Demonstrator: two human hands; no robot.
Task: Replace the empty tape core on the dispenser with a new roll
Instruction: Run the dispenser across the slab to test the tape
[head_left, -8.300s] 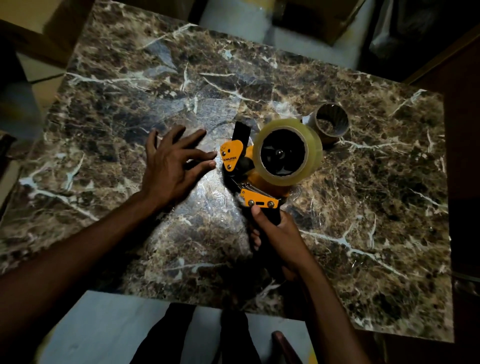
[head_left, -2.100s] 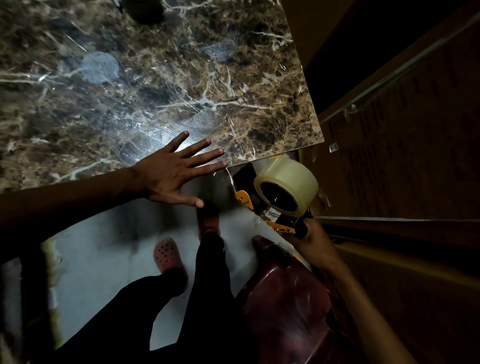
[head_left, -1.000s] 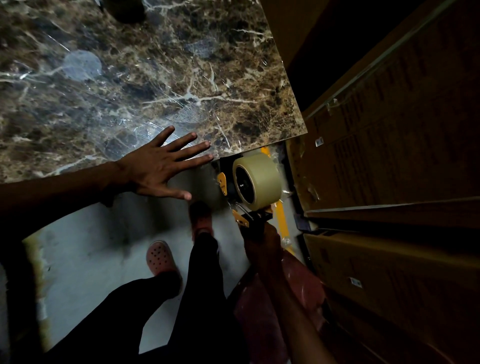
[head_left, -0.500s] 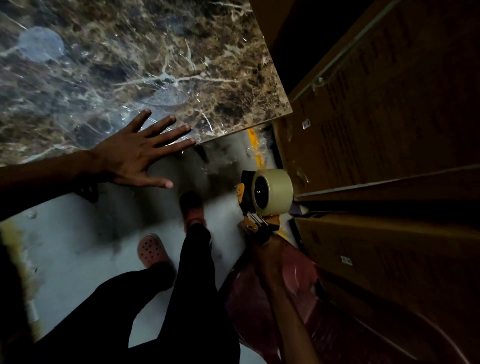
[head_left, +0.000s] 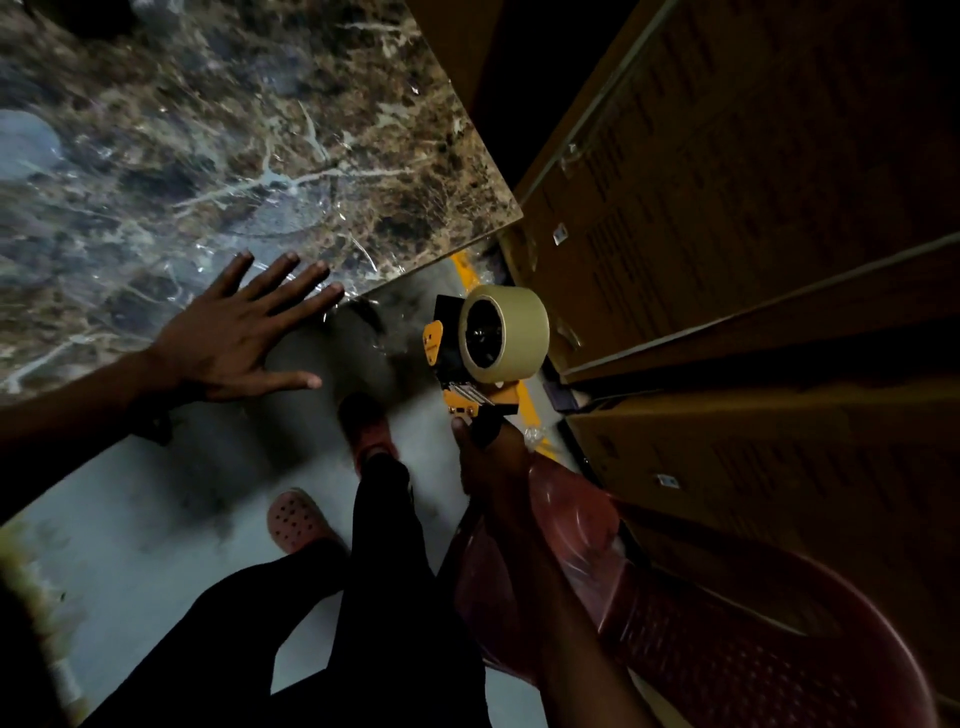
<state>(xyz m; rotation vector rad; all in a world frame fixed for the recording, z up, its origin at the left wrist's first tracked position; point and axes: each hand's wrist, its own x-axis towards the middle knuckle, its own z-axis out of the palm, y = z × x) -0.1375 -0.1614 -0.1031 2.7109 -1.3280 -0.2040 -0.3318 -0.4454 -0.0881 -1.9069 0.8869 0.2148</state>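
The dispenser, fitted with a tape roll, is gripped by the right hand beyond the table edge. The left hand is spread flat, holding nothing.

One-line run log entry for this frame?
right hand: holds dispenser off table edge | roll: mounted | left hand: flat, open on table

Both arms are bare, with no sleeves showing. The left hand and right hand wear no gloves. The legs are in black trousers. Lower middle, one foot wears a pink clog with little round holes.
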